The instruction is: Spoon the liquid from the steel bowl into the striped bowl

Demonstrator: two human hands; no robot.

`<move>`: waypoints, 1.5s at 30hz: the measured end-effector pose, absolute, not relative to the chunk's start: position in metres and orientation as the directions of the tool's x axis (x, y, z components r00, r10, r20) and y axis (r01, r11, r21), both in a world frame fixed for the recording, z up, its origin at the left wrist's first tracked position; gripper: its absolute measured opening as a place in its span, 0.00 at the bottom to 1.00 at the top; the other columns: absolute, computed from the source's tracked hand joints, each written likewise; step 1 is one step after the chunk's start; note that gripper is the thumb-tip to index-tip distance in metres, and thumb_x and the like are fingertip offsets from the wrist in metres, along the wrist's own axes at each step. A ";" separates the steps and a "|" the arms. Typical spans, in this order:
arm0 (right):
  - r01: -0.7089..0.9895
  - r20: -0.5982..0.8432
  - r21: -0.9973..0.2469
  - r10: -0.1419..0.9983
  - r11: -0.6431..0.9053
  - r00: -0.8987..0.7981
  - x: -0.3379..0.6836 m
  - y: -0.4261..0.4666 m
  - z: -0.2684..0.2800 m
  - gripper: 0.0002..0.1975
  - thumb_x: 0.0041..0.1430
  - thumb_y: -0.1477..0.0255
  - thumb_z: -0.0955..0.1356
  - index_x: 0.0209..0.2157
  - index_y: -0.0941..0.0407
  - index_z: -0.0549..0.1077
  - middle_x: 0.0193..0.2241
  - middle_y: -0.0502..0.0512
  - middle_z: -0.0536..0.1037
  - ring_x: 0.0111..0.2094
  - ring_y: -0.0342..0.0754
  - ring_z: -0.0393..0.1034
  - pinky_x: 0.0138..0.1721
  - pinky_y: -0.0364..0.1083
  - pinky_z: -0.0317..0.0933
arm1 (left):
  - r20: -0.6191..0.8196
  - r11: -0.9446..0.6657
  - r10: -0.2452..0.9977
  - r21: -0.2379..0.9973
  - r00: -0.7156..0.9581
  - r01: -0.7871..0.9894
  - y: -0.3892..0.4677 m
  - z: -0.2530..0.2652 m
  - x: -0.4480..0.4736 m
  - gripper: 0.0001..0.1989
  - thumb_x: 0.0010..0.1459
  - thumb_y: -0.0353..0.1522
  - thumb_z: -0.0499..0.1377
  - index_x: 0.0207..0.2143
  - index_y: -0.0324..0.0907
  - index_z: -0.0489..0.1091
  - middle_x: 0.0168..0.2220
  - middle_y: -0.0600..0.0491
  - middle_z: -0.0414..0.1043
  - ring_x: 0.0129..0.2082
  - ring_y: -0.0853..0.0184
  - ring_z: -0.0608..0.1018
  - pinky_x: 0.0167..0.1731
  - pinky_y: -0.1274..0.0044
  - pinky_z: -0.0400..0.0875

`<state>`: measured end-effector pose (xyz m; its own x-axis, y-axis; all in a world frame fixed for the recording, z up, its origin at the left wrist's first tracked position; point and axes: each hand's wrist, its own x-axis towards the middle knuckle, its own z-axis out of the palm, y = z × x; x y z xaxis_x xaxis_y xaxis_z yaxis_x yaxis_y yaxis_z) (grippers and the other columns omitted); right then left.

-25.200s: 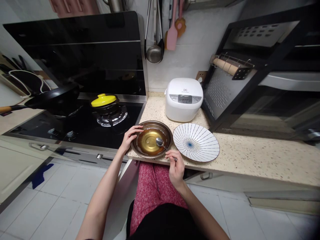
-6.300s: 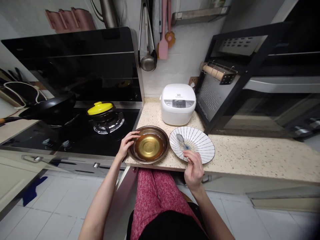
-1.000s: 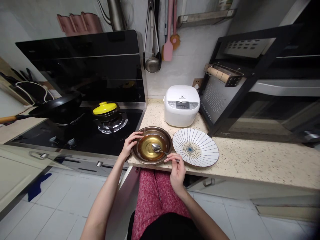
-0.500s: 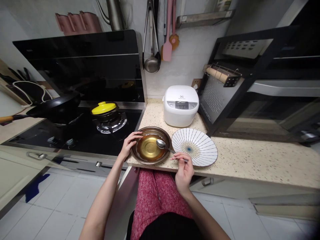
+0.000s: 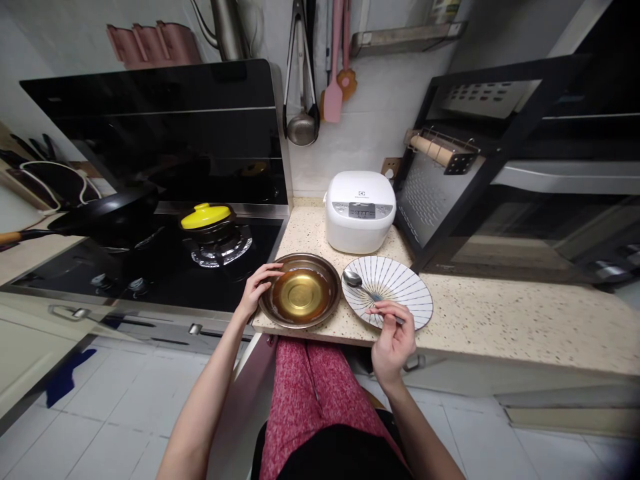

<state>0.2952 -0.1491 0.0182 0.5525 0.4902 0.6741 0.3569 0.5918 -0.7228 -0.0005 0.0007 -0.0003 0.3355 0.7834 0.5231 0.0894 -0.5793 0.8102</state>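
A wide metal bowl (image 5: 327,275) with amber-coloured liquid (image 5: 301,295) stands at the counter's front edge. My left hand (image 5: 257,288) grips its left rim, fingers reaching over the edge. On the bowl's right lies a white plate (image 5: 407,290) with thin dark lines radiating from its centre. A metal spoon (image 5: 353,279) is pinched by the handle in my right hand (image 5: 393,337), its head above the plate's left part. Whether the spoon touches the plate or carries liquid, I cannot tell.
Behind the plate stands a white rice cooker (image 5: 360,227). To the left, the gas stove (image 5: 165,267) holds a yellow-lidded pot (image 5: 205,217) and a black wok (image 5: 110,217). A dark rack with an oven (image 5: 545,233) fills the right. Utensils, including a ladle (image 5: 302,130), hang on the wall.
My right hand has carried the spoon rightward, from over the bowl to over the plate. My left hand stays at the bowl's rim. The view has shifted slightly.
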 end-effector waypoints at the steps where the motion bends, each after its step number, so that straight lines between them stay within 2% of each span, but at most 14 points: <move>1: 0.391 0.696 -0.707 0.482 0.589 0.532 0.297 -0.149 0.017 0.09 0.73 0.72 0.62 0.38 0.54 0.72 0.36 0.54 0.76 0.37 0.48 0.74 0.41 0.51 0.72 | 0.522 -0.578 0.784 0.811 0.335 0.090 0.000 0.000 0.000 0.18 0.61 0.35 0.56 0.47 0.43 0.82 0.58 0.44 0.75 0.60 0.48 0.73 0.65 0.54 0.60; 4: 0.502 0.777 -0.628 0.448 0.595 0.442 0.300 -0.150 0.017 0.09 0.72 0.75 0.62 0.39 0.54 0.73 0.36 0.54 0.77 0.40 0.49 0.75 0.44 0.53 0.71 | 0.521 -0.576 0.786 0.813 0.334 0.087 0.000 0.001 0.000 0.18 0.62 0.36 0.56 0.47 0.43 0.82 0.59 0.44 0.75 0.60 0.48 0.73 0.65 0.53 0.60; 9: 0.637 0.867 -0.492 0.400 0.594 0.297 0.302 -0.152 0.017 0.10 0.70 0.78 0.62 0.42 0.53 0.74 0.37 0.56 0.79 0.40 0.51 0.76 0.42 0.53 0.72 | 0.526 -0.583 0.780 0.808 0.338 0.089 -0.001 0.001 0.000 0.18 0.62 0.35 0.56 0.47 0.42 0.82 0.58 0.43 0.75 0.60 0.48 0.73 0.65 0.54 0.60; 17: 0.696 0.901 -0.413 0.372 0.587 0.221 0.304 -0.151 0.012 0.14 0.68 0.80 0.61 0.46 0.52 0.75 0.39 0.57 0.82 0.41 0.53 0.78 0.42 0.55 0.73 | 0.527 -0.584 0.781 0.806 0.336 0.094 0.001 -0.001 -0.001 0.17 0.62 0.36 0.57 0.47 0.43 0.82 0.58 0.44 0.76 0.60 0.48 0.73 0.65 0.54 0.61; 24: 0.710 0.922 -0.363 0.344 0.603 0.179 0.305 -0.151 0.013 0.16 0.68 0.83 0.61 0.46 0.52 0.75 0.39 0.57 0.82 0.41 0.51 0.78 0.40 0.54 0.72 | 0.528 -0.582 0.782 0.808 0.332 0.086 0.001 -0.001 -0.001 0.17 0.61 0.35 0.57 0.47 0.43 0.82 0.58 0.44 0.76 0.60 0.48 0.73 0.65 0.54 0.61; 28: 0.656 0.904 -0.420 0.348 0.627 0.247 0.300 -0.151 0.013 0.13 0.69 0.81 0.61 0.46 0.52 0.74 0.40 0.57 0.81 0.42 0.51 0.78 0.41 0.54 0.73 | 0.529 -0.584 0.779 0.808 0.336 0.081 0.002 -0.002 -0.001 0.17 0.61 0.34 0.57 0.47 0.44 0.82 0.58 0.44 0.76 0.60 0.48 0.74 0.65 0.54 0.61; 34: 0.396 0.769 -0.636 0.498 0.663 0.400 0.281 -0.158 0.005 0.10 0.72 0.77 0.60 0.42 0.53 0.71 0.39 0.55 0.78 0.38 0.48 0.76 0.39 0.51 0.74 | 0.529 -0.584 0.779 0.807 0.336 0.086 0.002 -0.001 -0.001 0.17 0.61 0.35 0.57 0.47 0.43 0.82 0.58 0.44 0.76 0.60 0.48 0.74 0.64 0.54 0.61; 36: 0.341 0.742 -0.665 0.537 0.665 0.400 0.273 -0.159 0.003 0.10 0.72 0.77 0.60 0.41 0.53 0.71 0.39 0.55 0.78 0.38 0.48 0.76 0.39 0.51 0.74 | 0.530 -0.585 0.779 0.806 0.335 0.084 0.001 -0.001 -0.001 0.17 0.61 0.35 0.57 0.47 0.43 0.83 0.58 0.44 0.76 0.60 0.48 0.74 0.64 0.54 0.61; 40: 0.334 0.749 -0.661 0.571 0.672 0.334 0.258 -0.155 0.003 0.10 0.72 0.76 0.60 0.40 0.52 0.71 0.38 0.54 0.79 0.40 0.48 0.76 0.42 0.50 0.73 | 0.529 -0.587 0.778 0.805 0.338 0.091 0.000 0.000 0.000 0.18 0.62 0.35 0.56 0.47 0.42 0.82 0.59 0.43 0.75 0.60 0.48 0.73 0.65 0.55 0.61; 45: 0.318 0.709 -0.705 0.630 0.634 0.316 0.247 -0.148 -0.002 0.11 0.73 0.76 0.60 0.39 0.53 0.72 0.37 0.53 0.79 0.37 0.46 0.76 0.40 0.47 0.71 | 0.538 -0.592 0.773 0.802 0.338 0.078 0.001 -0.001 0.000 0.17 0.61 0.34 0.56 0.47 0.43 0.82 0.59 0.44 0.75 0.60 0.48 0.73 0.64 0.55 0.61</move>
